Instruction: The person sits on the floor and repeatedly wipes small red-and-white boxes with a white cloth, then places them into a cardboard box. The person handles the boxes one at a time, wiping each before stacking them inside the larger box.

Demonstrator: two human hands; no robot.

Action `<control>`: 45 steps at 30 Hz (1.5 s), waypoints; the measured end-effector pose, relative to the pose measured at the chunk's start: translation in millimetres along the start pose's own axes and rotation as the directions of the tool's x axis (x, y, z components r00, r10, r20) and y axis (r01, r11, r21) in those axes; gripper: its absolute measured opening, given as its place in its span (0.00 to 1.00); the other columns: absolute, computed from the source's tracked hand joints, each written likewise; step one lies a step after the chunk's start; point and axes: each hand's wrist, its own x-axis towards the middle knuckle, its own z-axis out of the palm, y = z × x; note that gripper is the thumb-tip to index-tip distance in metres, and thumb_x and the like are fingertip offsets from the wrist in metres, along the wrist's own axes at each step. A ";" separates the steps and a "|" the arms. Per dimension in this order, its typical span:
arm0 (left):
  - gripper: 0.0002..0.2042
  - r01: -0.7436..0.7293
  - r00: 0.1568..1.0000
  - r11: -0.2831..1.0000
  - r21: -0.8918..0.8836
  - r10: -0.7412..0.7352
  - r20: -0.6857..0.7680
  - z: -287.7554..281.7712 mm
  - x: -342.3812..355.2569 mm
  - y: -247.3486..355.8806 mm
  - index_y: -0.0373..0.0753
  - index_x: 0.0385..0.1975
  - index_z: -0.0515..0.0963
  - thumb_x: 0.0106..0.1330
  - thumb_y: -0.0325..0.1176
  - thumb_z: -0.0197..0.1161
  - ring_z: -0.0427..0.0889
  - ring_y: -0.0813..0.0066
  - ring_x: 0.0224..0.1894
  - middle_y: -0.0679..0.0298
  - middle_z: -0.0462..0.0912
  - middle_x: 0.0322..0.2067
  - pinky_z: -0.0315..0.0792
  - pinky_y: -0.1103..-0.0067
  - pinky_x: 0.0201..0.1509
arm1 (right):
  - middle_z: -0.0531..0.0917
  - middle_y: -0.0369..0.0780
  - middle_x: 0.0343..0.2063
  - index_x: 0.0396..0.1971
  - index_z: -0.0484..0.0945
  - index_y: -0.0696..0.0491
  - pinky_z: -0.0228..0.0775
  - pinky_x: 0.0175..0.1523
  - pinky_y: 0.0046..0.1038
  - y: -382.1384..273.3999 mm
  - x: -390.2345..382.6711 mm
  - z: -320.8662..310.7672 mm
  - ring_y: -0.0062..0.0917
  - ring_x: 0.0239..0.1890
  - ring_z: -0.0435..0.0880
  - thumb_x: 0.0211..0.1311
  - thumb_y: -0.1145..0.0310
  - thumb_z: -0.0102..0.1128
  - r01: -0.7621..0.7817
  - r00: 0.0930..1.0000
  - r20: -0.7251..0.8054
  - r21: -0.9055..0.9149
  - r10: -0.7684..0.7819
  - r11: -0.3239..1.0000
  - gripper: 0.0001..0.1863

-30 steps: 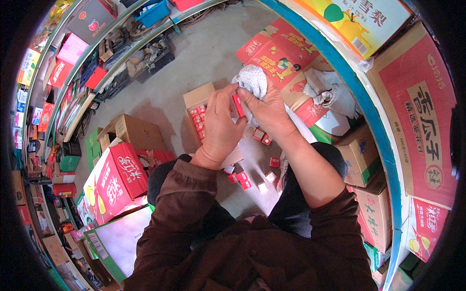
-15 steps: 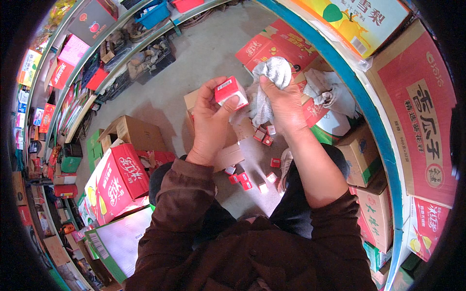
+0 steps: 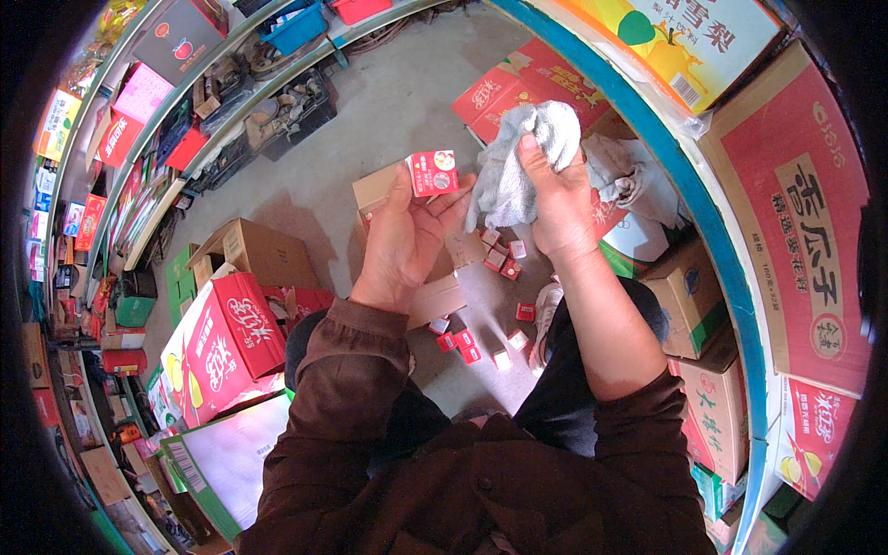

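Red box (image 3: 433, 173) held by loosely curled left hand (image 3: 405, 236); right hand (image 3: 561, 202) clenched round grey cloth (image 3: 504, 176)

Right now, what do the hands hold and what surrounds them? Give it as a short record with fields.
left hand: holds a small red box
right hand: grips a pale grey cloth
loose boxes: several, red and white, on the floor between the legs
open carton: beyond the left hand, partly hidden by it
left side: large red carton
right side: teal-edged shelf bearing cartons
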 end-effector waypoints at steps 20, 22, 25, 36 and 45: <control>0.12 -0.152 0.988 0.873 0.463 0.134 0.072 2.2 -6.6 -14.6 0.44 0.48 0.70 0.70 0.40 0.50 0.76 0.77 0.44 0.68 0.77 0.45 0.69 0.77 0.49 | 0.80 0.35 0.36 0.45 0.72 0.57 0.72 0.44 0.22 21.0 2.1 7.8 0.17 0.38 0.78 0.52 0.81 0.62 0.111 0.992 0.069 -0.163 -0.101 0.980 0.18; 0.12 -0.161 0.986 0.882 0.443 0.128 0.104 2.4 -7.5 -12.7 0.45 0.48 0.70 0.69 0.41 0.51 0.76 0.76 0.45 0.68 0.77 0.45 0.69 0.76 0.50 | 0.80 0.34 0.37 0.46 0.72 0.54 0.72 0.44 0.22 18.5 2.2 5.4 0.17 0.39 0.78 0.55 0.80 0.61 0.086 0.995 0.065 -0.173 -0.076 0.981 0.17; 0.14 -0.105 0.989 0.963 0.249 0.075 0.130 5.2 -9.3 -12.9 0.44 0.49 0.70 0.68 0.42 0.53 0.75 0.73 0.47 0.66 0.77 0.46 0.70 0.75 0.50 | 0.80 0.34 0.37 0.46 0.72 0.52 0.73 0.43 0.23 13.8 3.5 1.3 0.18 0.38 0.79 0.57 0.78 0.60 0.029 0.999 0.024 -0.067 -0.027 0.997 0.16; 0.25 -0.101 0.931 0.990 0.096 0.060 0.360 14.0 -12.7 -0.8 0.42 0.61 0.60 0.65 0.33 0.58 0.70 0.71 0.56 0.65 0.69 0.56 0.64 0.69 0.61 | 0.80 0.35 0.39 0.49 0.71 0.53 0.71 0.45 0.26 -10.6 -1.5 -11.4 0.19 0.40 0.78 0.54 0.63 0.67 -0.095 0.995 0.013 -0.064 0.096 0.993 0.24; 0.23 -0.343 0.893 0.892 0.295 0.212 0.396 12.8 -13.5 0.5 0.39 0.56 0.64 0.60 0.21 0.57 0.70 0.69 0.57 0.62 0.70 0.55 0.62 0.68 0.63 | 0.82 0.37 0.28 0.33 0.78 0.50 0.75 0.38 0.30 -29.8 3.3 -20.1 0.27 0.30 0.81 0.60 0.42 0.52 -0.386 0.921 0.093 0.335 0.378 0.859 0.23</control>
